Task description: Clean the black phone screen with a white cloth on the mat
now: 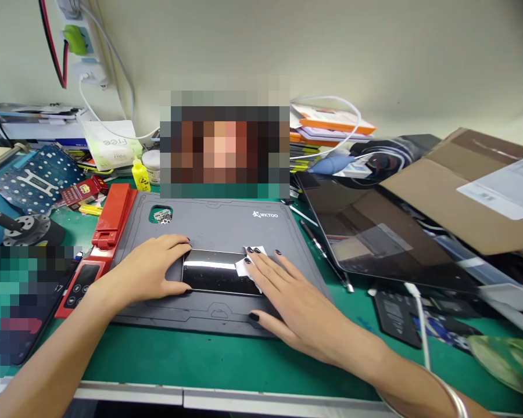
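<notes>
A glossy black phone (213, 271) lies face up in a recess of a grey WKTOO silicone repair mat (218, 220). My left hand (146, 271) rests over the phone's left end, fingers curled around its edge. My right hand (296, 302) lies spread across the right end, with the fingertips pressing a white cloth (248, 262) onto the glass. The cloth is folded and partly hidden under those fingers. The phone's middle shows bright reflections.
A red plastic stand (113, 217) and a red digital device (85, 284) flank the mat's left side. A yellow bottle (140, 176) stands behind it. A dark glass panel (375, 238) and a cardboard box (462, 191) lie to the right on the green bench mat (226, 360).
</notes>
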The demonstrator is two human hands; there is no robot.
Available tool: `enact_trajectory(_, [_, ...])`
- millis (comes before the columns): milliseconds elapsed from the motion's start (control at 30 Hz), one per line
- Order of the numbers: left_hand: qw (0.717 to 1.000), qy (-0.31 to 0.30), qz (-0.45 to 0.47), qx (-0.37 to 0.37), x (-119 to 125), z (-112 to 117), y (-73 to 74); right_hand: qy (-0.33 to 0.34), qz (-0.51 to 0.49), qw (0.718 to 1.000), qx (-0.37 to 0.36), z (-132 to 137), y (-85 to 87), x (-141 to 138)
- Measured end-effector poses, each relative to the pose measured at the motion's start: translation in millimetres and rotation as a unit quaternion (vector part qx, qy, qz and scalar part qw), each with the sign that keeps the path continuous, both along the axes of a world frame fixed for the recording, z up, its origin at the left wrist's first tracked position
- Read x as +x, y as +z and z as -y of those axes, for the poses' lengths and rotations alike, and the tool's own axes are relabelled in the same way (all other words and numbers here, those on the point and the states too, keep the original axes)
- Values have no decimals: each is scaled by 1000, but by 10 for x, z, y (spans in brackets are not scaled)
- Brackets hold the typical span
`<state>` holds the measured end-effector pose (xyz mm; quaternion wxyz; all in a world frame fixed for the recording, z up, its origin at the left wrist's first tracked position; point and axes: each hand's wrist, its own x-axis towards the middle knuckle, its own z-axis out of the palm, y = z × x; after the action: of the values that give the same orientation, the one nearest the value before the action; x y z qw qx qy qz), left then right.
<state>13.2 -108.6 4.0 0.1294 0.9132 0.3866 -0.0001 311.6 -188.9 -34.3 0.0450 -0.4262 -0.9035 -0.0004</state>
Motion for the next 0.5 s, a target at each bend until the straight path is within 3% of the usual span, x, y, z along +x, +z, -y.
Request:
enact_trajectory(233, [1000,1,-2,-3,6,0,-11,88,-11,995,-39,64,89,-81])
enact_trajectory(500, [1000,1,-8,-2,-11,10,-9,17,2,1000,18,-18,13,-19])
